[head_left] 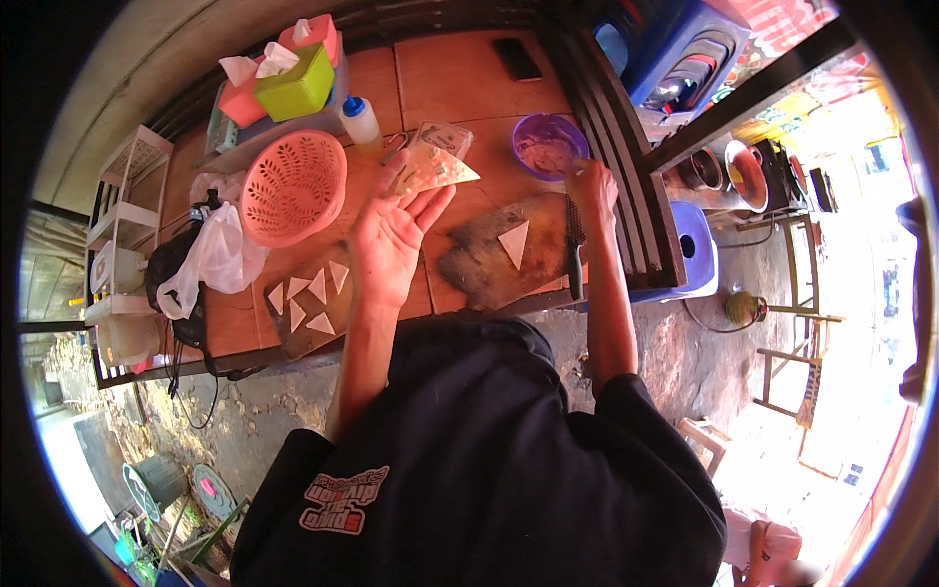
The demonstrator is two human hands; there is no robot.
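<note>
Head view: we see a pink basket, then white triangles on a dark board. Our left hand, palm up, holds a topped triangle above the table. Next, a lone white triangle lies on a stained board, near a purple bowl and black knife. Our right hand curls by the bowl's rim; we cannot tell whether it grips anything.

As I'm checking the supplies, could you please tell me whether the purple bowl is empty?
Not empty: a pinkish mixture shows inside the purple bowl, below its rim.
</note>
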